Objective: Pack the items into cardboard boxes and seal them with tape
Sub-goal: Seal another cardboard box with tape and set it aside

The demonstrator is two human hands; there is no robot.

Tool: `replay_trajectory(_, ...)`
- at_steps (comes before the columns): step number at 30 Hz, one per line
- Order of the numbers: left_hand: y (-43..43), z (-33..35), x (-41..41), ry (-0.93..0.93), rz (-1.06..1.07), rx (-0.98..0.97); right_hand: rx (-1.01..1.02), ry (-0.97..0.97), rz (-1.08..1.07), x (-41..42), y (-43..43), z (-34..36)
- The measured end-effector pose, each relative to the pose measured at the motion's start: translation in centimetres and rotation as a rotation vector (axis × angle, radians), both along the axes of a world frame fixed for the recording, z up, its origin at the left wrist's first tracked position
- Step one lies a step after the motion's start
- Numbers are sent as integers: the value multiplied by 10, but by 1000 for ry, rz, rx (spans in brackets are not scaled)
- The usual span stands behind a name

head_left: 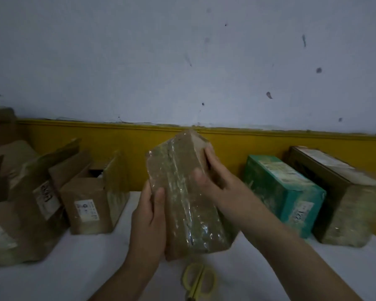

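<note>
A small brown cardboard box, closed and shiny with clear tape over its top, is tilted up above the white table in the middle of the head view. My left hand grips its near left edge, thumb on the taped face. My right hand holds its right side, fingers curled over the upper edge and thumb on the top.
Yellow-handled scissors lie on the table just below the box. An open brown box and larger opened cartons stand at the left. A teal box and a dark taped box stand at the right, against the yellow wall band.
</note>
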State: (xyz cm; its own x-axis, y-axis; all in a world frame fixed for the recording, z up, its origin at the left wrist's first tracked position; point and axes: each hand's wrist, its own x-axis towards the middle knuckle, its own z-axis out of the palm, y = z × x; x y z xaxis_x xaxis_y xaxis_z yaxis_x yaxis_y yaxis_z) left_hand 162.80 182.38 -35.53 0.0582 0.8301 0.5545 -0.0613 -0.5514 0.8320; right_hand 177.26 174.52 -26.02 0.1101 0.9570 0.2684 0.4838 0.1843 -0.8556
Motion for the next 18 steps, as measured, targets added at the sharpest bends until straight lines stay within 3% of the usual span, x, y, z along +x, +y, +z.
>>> replay_trajectory(2, -2, 5, 0, -38, 12, -51, 91, -143, -90, -9, 8, -15)
replay_trajectory(4, -3, 9, 1, -57, -52, -193, 105, 114, -39, -12, 11, -26)
replay_trajectory(6, 0, 12, -1, -154, -259, -333, 93, 408, 6, -10, 14, -39)
replay_trajectory(8, 3, 14, -3, -176, -383, -395, 76, 508, 11, -6, 18, -47)
replay_trajectory(13, 9, 13, 1, -107, -447, -327, 71, 517, 11, 1, 25, -50)
replay_trajectory(18, 10, 16, -2, -25, -338, -267, 140, 496, 7, -2, 25, -54)
